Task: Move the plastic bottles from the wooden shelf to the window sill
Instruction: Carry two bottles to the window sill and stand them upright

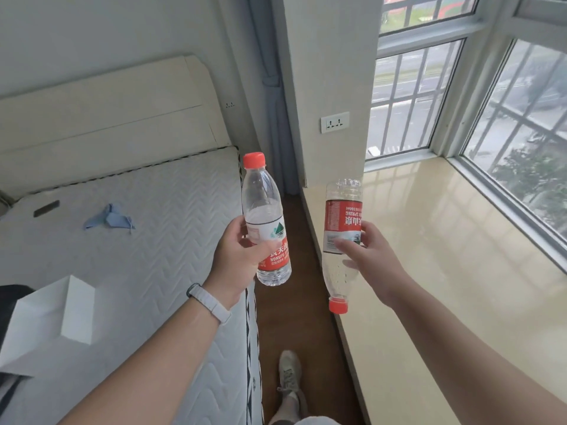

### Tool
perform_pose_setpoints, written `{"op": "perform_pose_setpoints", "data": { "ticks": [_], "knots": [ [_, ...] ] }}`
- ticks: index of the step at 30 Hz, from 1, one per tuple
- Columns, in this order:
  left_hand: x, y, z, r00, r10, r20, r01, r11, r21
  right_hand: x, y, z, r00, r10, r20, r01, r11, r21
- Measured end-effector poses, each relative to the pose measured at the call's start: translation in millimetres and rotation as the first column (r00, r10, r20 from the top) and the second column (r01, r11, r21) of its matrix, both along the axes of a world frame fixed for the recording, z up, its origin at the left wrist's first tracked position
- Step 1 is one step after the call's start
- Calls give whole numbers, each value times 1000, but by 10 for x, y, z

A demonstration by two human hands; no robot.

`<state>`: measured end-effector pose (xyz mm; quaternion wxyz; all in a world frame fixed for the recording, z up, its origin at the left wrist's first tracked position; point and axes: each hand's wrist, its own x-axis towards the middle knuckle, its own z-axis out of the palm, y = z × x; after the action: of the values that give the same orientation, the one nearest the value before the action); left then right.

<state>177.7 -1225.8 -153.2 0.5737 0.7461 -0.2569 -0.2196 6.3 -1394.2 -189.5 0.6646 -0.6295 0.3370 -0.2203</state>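
Note:
My left hand (pixel 237 256) grips a clear plastic bottle (pixel 264 216) with a red cap and red label, held upright above the gap between the bed and the sill. My right hand (pixel 368 259) grips a second clear bottle (pixel 342 216) around its red label. That bottle is upside down, its red cap pointing down over the near edge of the glossy beige window sill (pixel 445 240). The wooden shelf is out of view.
A bed with a white quilted mattress (pixel 138 225) fills the left, with a blue cloth (pixel 110 217) and a white paper bag (pixel 49 326) on it. A narrow strip of brown floor (pixel 294 271) runs between bed and sill, with my shoe (pixel 290 372) on it. Barred windows (pixel 521 133) back the sill.

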Motion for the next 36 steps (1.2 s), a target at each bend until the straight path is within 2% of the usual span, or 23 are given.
{"op": "perform_pose_setpoints", "data": {
  "ticks": [10, 18, 28, 36],
  "knots": [
    [1299, -644, -330, 990, -101, -102, 94, 993, -73, 1073, -437, 26, 989, -20, -148, 17, 1000, -25],
    [2251, -1148, -448, 980, -143, -136, 130, 986, -100, 1777, -831, 104, 972, -115, -207, 106, 993, -53],
    [2662, -1745, -564, 961, -239, -141, 234, 971, -47, 2125, -1340, -59, 957, -203, -207, 205, 979, -11],
    [2809, -2651, -694, 930, -310, -198, 314, 949, -9, 2187, -2031, -384, 938, -299, -176, 317, 945, 83]
  ]
}}
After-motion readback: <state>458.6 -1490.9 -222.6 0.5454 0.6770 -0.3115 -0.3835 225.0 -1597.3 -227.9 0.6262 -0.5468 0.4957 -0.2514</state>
